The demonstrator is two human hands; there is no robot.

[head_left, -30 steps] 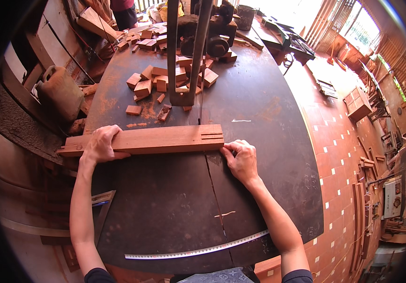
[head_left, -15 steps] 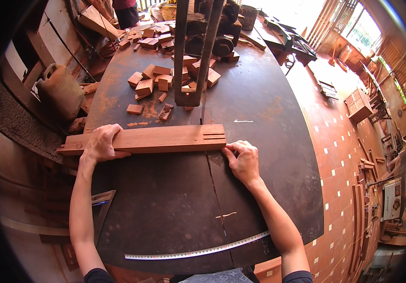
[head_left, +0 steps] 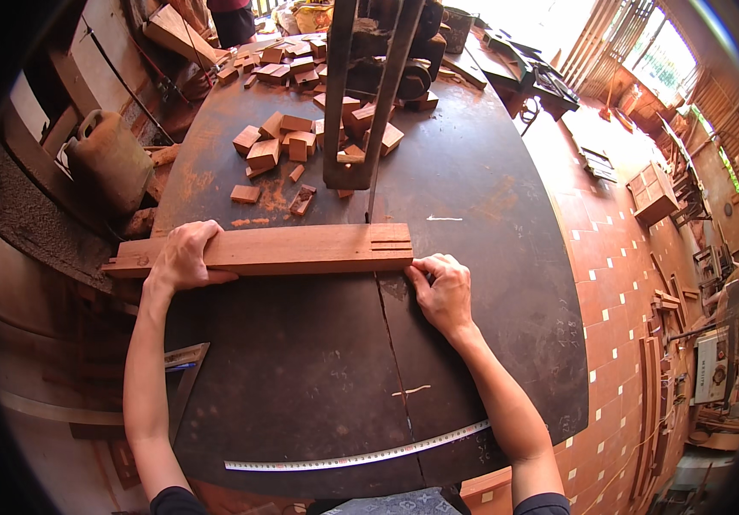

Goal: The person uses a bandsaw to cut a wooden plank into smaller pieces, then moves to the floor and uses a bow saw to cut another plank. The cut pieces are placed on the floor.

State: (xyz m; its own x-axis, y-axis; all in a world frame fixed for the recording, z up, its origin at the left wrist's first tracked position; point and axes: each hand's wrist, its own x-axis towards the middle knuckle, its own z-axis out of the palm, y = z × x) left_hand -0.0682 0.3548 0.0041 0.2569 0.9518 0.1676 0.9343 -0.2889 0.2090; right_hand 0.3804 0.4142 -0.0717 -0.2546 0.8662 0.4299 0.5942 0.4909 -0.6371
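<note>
A long reddish wooden beam [head_left: 301,249] lies crosswise on the dark saw table [head_left: 301,369]. Slots are cut into its right end, and smaller ones show at the left end. My left hand [head_left: 186,257] grips the beam near its left end, thumb along the near side. At the right end, my right hand [head_left: 441,290] pinches the near corner with bent fingers. The thin bandsaw blade [head_left: 371,204] stands just behind the beam's far edge, close to the slotted end. Above it hangs the metal blade guide [head_left: 348,178]. Whether blade and wood touch, I cannot tell.
Several wood offcuts [head_left: 265,154] are scattered on the far left of the table. A measuring tape strip [head_left: 326,463] runs along the near edge. A triangular square [head_left: 187,378] sits at the left edge, by a plastic jug [head_left: 110,163]. Behind stands a person [head_left: 234,24].
The beam and both hands stay almost in place, with at most a very slight shift away from me. The view has tilted a little, moving the blade guide rightward in the picture.
</note>
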